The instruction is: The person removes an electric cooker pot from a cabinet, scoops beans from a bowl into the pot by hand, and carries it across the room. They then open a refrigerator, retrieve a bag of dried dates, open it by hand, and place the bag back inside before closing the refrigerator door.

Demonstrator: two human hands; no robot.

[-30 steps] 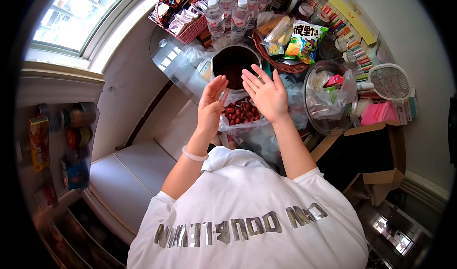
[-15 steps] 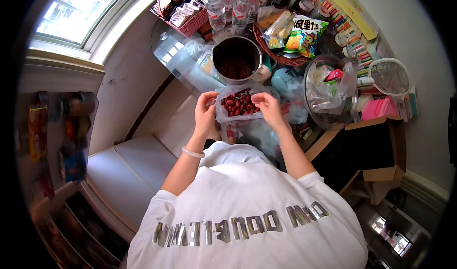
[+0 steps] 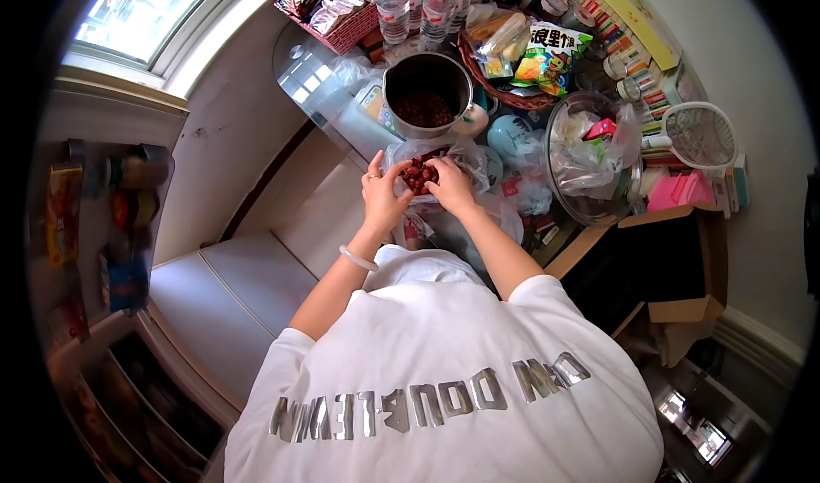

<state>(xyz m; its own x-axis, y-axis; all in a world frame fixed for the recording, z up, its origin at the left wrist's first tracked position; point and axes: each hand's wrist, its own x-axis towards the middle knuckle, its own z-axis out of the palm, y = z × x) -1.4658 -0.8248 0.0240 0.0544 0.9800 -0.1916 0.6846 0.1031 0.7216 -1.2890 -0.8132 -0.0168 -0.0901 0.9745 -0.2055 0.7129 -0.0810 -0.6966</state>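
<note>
Dark red dates point(image 3: 417, 175) lie in a clear plastic bag point(image 3: 471, 160) close in front of me. My left hand point(image 3: 383, 194) curls around the dates from the left, with its thumb and fingers against them. From the right, my right hand point(image 3: 450, 186) presses its bent fingers and thumb onto the same pile. The hands partly hide the dates between them. Just beyond the bag stands a deep metal pot point(image 3: 428, 99) with a dark reddish-brown layer at its bottom.
Water bottles point(image 3: 437, 13) and a wicker basket of packets point(image 3: 340, 29) stand behind the pot. To the right are a snack bag point(image 3: 551, 56), a glass bowl with plastic bags point(image 3: 559, 180) and an open cardboard box point(image 3: 716, 261). A glass tabletop point(image 3: 307, 77) extends left.
My hands have moved inward and closed around the dates, which are now bunched between them. Earlier the hands were apart at the bag's two sides. The view has shifted slightly.
</note>
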